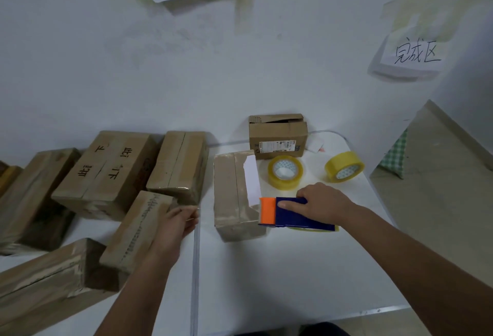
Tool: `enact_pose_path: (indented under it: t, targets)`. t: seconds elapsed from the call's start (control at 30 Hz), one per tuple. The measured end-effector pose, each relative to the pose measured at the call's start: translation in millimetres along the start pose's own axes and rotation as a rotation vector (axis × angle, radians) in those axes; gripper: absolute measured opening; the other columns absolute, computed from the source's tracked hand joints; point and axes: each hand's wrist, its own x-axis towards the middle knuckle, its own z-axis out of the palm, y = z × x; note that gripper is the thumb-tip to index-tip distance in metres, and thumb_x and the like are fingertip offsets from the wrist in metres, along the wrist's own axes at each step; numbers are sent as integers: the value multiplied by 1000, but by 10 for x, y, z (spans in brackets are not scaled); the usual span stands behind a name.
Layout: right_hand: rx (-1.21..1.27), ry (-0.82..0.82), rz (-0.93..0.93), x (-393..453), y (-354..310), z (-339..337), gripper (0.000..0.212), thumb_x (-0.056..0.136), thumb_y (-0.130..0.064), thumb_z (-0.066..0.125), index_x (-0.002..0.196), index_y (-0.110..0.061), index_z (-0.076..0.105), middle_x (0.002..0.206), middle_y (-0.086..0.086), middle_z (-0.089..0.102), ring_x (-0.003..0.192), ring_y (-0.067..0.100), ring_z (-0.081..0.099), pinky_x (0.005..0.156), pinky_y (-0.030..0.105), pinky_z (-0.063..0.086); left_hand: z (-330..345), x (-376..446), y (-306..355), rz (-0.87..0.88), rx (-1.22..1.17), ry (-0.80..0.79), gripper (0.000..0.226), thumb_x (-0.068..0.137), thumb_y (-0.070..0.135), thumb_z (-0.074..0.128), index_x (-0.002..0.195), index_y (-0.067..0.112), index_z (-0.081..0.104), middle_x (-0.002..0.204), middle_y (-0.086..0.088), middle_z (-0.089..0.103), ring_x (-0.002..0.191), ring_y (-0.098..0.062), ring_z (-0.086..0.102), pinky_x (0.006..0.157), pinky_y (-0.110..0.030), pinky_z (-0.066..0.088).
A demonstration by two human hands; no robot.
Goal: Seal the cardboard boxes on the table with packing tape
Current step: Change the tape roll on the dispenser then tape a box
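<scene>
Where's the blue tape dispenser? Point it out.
In the head view, right of centre: the blue tape dispenser is under the right hand, against the right side of the box.

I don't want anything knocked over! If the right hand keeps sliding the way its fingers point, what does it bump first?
Probably the cardboard box with the white label. The right hand holds the blue tape dispenser, whose orange end already looks to be against that box, though depth is unclear.

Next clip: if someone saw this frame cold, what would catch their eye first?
Probably the blue and orange tape dispenser, gripped by the right hand against the near right corner of the middle box. Next, the two yellow tape rolls just behind it on the white table. The left hand pinches something thin beside a cluster of taped boxes on the left.
</scene>
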Motion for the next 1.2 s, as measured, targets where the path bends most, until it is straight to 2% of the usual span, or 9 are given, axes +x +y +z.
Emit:
enact_pose_path:
  t: [0.07,0.2,0.4,0.57,0.7,0.83,0.9,1.03,1.2]
  targets:
    - [-22,45,20,19,-4,-9,62,84,-80,36,69,-24,55,68,-5,55,65,10,55,60,23,38,87,-39,-29,-3,5,41,13,96,15,60,96,3,67,91,-12,67,89,-23,63,79,-28,51]
    - [-105,110,32,93,72,23,67,78,-85,38,65,-21,54,65,-3,54,62,11,54,55,23,36,186,-57,-182,-25,-15,129,11,93,16,66,92,5,68,85,-10,66,85,-20,60,79,-29,52]
    - [-78,56,68,225,245,151,74,73,-87,40,76,-17,66,70,-1,64,66,13,63,68,27,51,319,-103,-296,-49,-43,178,11,93,16,67,95,6,69,88,-8,67,84,-17,61,74,-24,50]
    - [-56,46,50,259,267,175,75,73,-86,40,79,-17,68,73,-1,66,67,12,63,70,28,52,298,-108,-314,-72,-90,207,8,92,13,69,91,6,69,88,-10,68,83,-18,63,72,-23,51]
    - [10,17,30,291,270,166,83,65,-90,34,79,-16,69,73,0,67,67,14,64,68,29,52,256,-63,-303,-34,-100,217,11,91,12,69,95,2,70,84,-8,67,80,-16,61,73,-23,51]
    - [45,-12,11,278,276,140,66,79,-80,44,73,-18,65,69,-1,64,64,13,61,60,22,43,155,9,-306,13,-65,218,15,92,15,68,97,1,70,84,-7,66,79,-14,60,75,-24,50]
    - [34,-39,-4,281,264,109,65,80,-79,44,75,-18,65,70,-2,64,64,12,61,59,21,43,127,27,-351,20,-50,204,16,93,16,67,98,1,69,85,-8,65,82,-17,60,77,-26,51]
    - [2,-33,-33,299,259,61,59,81,-78,48,66,-21,58,64,-3,59,61,11,57,58,22,39,146,18,-429,7,-33,176,19,94,16,65,101,-1,67,87,-11,63,84,-21,58,83,-32,51]
    - [-81,-11,-33,324,307,20,60,80,-80,45,67,-23,56,64,-5,57,62,9,56,57,21,38,228,-13,-448,-11,-50,168,17,95,15,64,98,-1,67,84,-10,61,80,-17,56,76,-26,50]
